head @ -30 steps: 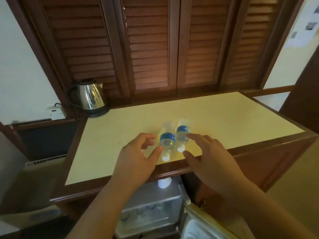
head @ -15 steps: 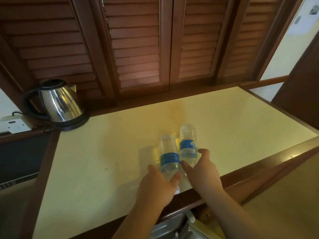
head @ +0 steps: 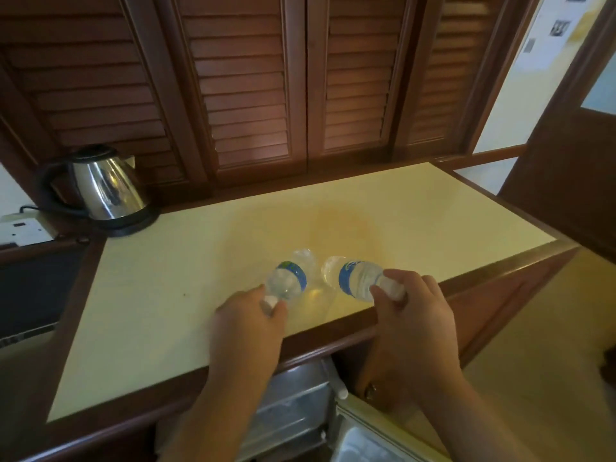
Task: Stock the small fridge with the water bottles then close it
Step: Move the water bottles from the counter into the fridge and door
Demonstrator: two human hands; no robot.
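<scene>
Two small clear water bottles with blue labels are tilted over the cream countertop (head: 166,295) near its front edge. My left hand (head: 248,328) grips the left bottle (head: 290,278) by its white cap end. My right hand (head: 413,315) grips the right bottle (head: 353,278) at the neck, its base pointing away to the left. Below the counter the small fridge (head: 293,405) stands open, its door (head: 370,438) swung out at the bottom right.
A steel electric kettle (head: 103,188) sits at the counter's back left corner beside a wall socket (head: 23,226). Wooden louvred doors (head: 300,78) rise behind the counter. A dark wooden door (head: 566,155) stands at the right.
Both hands have closed on the bottles' cap ends and lifted them, tilting and spreading them apart. The view has moved closer to the counter.
</scene>
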